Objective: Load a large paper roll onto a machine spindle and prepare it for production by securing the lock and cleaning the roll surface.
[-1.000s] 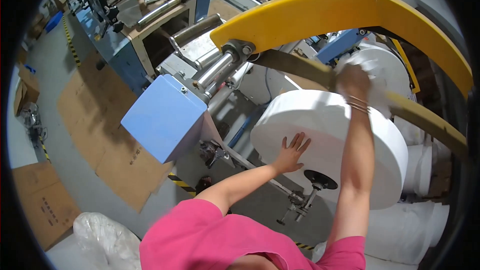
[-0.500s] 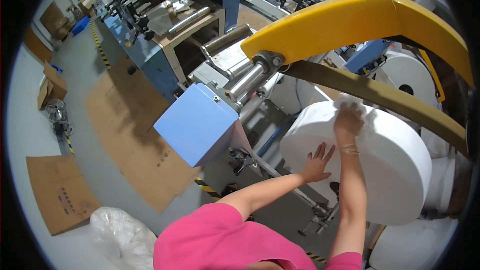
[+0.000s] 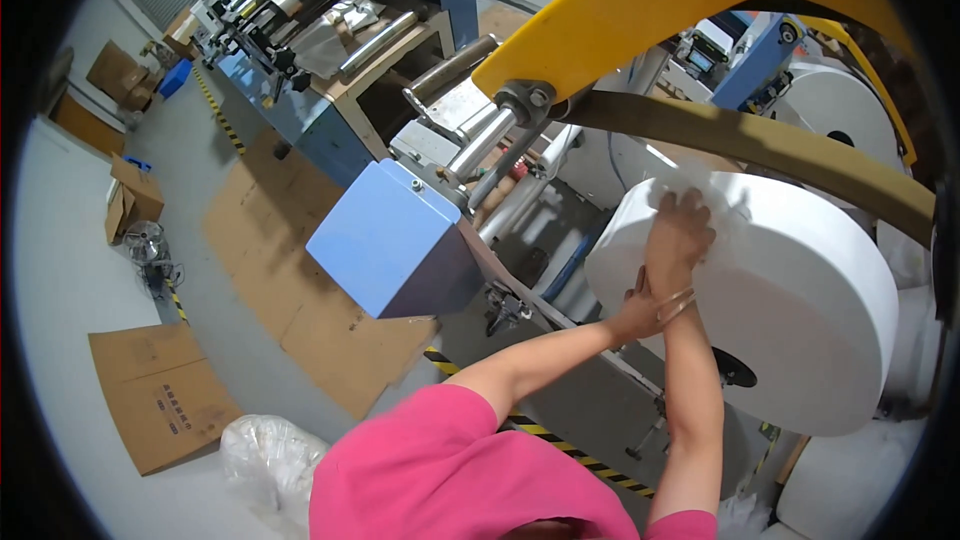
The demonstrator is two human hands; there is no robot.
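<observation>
Left hand (image 3: pixel 632 318) apparently against right wrist (image 3: pixel 672 286)

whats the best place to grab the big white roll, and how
Probably by the curved outer rim of the big white roll, at two opposite sides, coming from the wearer's side. It is a broad, thick disc with its flat face toward the wearer; that face looks smooth apart from the black hub.

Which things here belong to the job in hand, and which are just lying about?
Apparently in use:
white roll with black hub
translucent film at the right hand
left hand, by the right wrist

Apparently lying about:
flattened cardboard on the floor
open cardboard box
clear plastic bag
</observation>
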